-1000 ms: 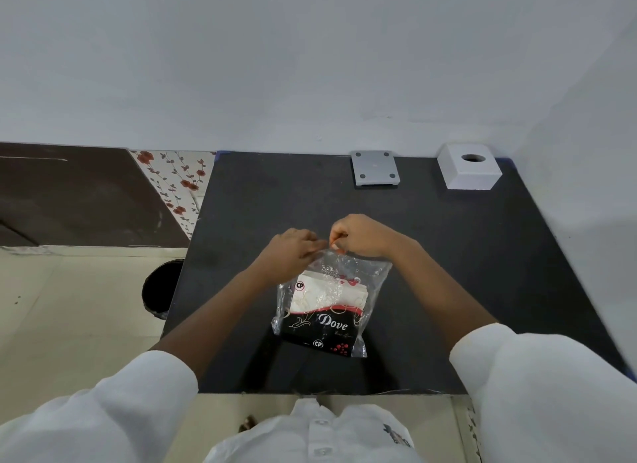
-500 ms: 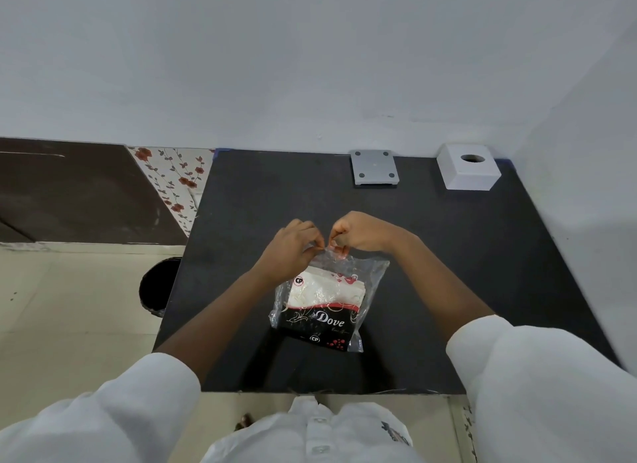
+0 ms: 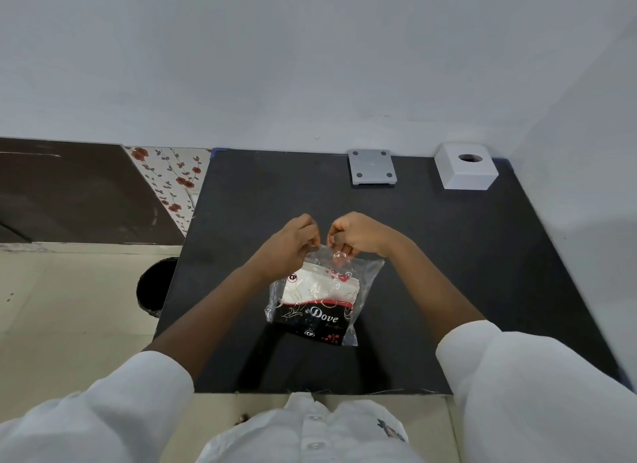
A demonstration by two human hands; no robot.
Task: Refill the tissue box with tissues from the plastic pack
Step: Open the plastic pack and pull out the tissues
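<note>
Little had shifted since half a second earlier: your left hand (image 3: 293, 247) and right hand (image 3: 358, 237) stayed pinched on the far top edge of the plastic pack (image 3: 320, 300), knuckles nearly touching, likely to tear the seal. The pack lay mid-table (image 3: 448, 273). The tissue box (image 3: 466, 166) waited at the far right corner, well apart.

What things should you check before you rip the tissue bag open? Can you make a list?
1. Both hands pinch the plastic pack's top edge: left hand, right hand: ok.
2. Pack rests on the black table: ok.
3. Pack already open: cannot tell.
4. White tissue box is on the table, far right corner, hole up: ok.
5. Box's grey base plate is off, lying apart: ok.
</note>
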